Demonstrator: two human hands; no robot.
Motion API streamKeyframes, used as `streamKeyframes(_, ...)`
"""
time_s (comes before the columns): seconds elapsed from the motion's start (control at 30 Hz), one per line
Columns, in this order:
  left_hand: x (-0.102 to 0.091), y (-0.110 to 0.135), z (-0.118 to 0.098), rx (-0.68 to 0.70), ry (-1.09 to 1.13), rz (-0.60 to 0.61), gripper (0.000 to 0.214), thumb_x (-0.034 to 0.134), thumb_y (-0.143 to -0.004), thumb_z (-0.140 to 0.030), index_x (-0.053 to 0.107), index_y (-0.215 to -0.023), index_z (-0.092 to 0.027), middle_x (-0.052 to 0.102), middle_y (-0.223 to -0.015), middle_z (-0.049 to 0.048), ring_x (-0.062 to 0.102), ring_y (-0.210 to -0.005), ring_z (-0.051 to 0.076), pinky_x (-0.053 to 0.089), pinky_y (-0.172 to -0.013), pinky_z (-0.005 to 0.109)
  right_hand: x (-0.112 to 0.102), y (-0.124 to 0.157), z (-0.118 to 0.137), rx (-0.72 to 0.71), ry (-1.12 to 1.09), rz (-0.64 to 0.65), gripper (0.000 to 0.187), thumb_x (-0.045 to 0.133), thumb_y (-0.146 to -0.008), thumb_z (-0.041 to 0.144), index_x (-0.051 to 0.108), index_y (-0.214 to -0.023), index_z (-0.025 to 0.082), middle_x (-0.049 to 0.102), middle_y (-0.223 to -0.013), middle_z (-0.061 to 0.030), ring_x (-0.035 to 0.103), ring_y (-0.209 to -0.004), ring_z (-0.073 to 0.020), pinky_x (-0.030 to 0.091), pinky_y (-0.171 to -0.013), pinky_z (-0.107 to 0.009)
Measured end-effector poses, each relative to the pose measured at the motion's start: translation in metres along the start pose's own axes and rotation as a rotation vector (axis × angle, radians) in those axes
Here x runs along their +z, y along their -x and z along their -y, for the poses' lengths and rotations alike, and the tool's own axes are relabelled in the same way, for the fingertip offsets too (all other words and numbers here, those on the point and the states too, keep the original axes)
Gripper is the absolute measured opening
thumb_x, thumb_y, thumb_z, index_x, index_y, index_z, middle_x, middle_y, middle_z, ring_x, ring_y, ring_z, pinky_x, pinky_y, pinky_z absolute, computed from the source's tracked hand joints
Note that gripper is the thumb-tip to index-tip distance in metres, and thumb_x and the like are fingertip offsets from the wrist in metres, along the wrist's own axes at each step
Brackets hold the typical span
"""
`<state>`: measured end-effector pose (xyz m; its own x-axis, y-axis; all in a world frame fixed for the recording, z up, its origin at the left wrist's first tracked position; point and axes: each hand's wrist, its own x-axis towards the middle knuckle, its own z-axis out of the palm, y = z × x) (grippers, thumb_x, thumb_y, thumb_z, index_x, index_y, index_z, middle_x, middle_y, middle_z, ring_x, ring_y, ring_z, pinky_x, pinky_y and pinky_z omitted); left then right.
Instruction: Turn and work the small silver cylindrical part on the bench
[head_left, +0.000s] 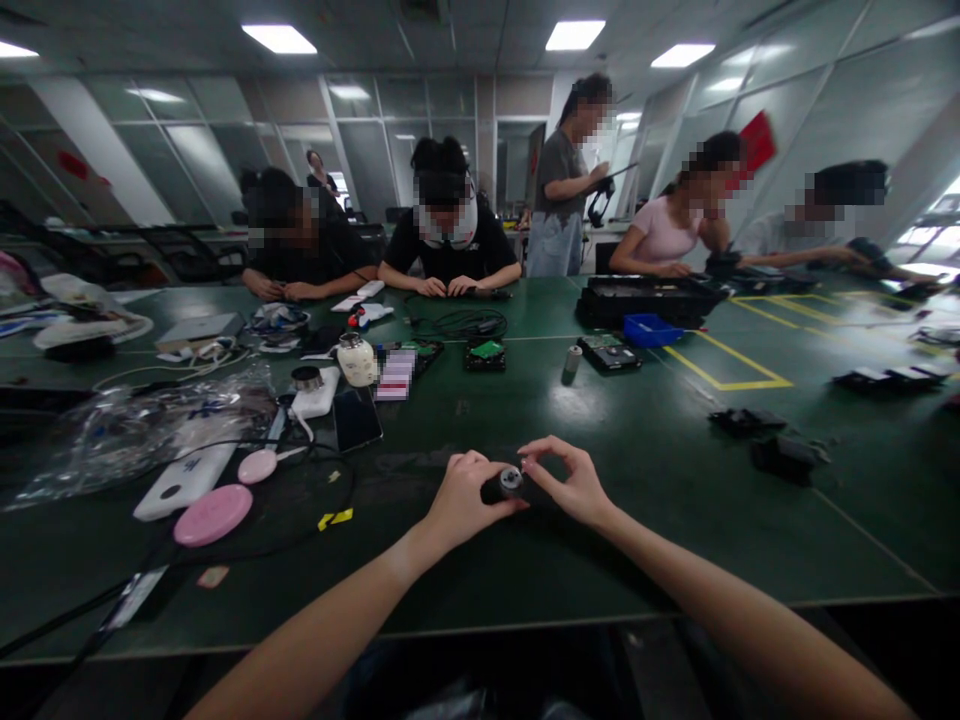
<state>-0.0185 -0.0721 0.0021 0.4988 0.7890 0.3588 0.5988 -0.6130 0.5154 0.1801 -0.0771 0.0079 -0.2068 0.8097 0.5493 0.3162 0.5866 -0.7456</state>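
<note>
My left hand [466,492] is wrapped round a small cylindrical motor [511,482], its round grey end with dark holes facing me. Just to the right, my right hand [574,482] has its thumb and index finger pinched close to that end. Whatever sits between those fingertips is too small to make out. Both hands are a little above the green table [480,570]. Farther off, a silver cylinder [572,360] stands upright beside a hard drive [609,352]. A second hard drive [485,355] with a green circuit board lies beyond my hands.
On the left are plastic wrap [172,420], a black phone [358,418], a pink round disc [213,515], a cream jar [356,360] and cables. To the right lie black parts [784,455]. A blue tray [651,330] sits far back. Several people work across the table.
</note>
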Motion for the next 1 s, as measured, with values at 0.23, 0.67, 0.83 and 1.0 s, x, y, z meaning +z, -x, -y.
streamKeyframes(0.23,-0.002,0.0,-0.002,0.001,0.014,0.007,0.038,0.076,-0.073,-0.046,0.07,-0.104,-0.025,0.071,-0.092,0.003,0.058,-0.089,0.024,0.039,-0.082,0.037,-0.002,0.0,-0.003,-0.038,0.136,0.188,0.022,0.062,-0.087,0.035,0.072,-0.102,0.023,0.058,-0.071,-0.0013,0.054,-0.065,-0.0148,0.044,-0.062,-0.028)
streamKeyframes(0.67,0.0,0.002,-0.001,-0.005,0.006,0.005,0.042,0.074,-0.073,-0.05,0.068,-0.108,-0.027,0.07,-0.097,0.0037,0.057,-0.092,0.024,0.039,-0.085,0.038,-0.024,-0.015,-0.03,0.069,0.295,-0.058,0.026,0.059,-0.088,0.041,0.074,-0.098,0.023,0.056,-0.068,-0.0017,0.052,-0.062,-0.016,0.044,-0.059,-0.028)
streamKeyframes(0.83,-0.006,0.001,-0.002,-0.058,-0.009,-0.041,0.053,0.075,-0.068,-0.058,0.067,-0.111,-0.028,0.068,-0.104,0.0041,0.054,-0.101,0.028,0.038,-0.09,0.043,-0.044,-0.015,-0.061,0.192,0.581,0.132,0.021,0.061,-0.084,0.039,0.077,-0.093,0.028,0.059,-0.07,-0.0026,0.055,-0.066,-0.0175,0.042,-0.06,-0.027)
streamKeyframes(1.0,-0.037,0.006,-0.048,-0.121,0.238,-0.313,0.055,0.033,-0.092,-0.065,0.059,-0.118,-0.025,0.061,-0.121,0.0062,0.049,-0.116,0.027,0.039,-0.098,0.043,-0.046,-0.011,-0.067,0.215,0.561,0.155,0.019,0.064,-0.08,0.038,0.076,-0.093,0.03,0.06,-0.069,-0.0008,0.055,-0.065,-0.0164,0.04,-0.059,-0.026)
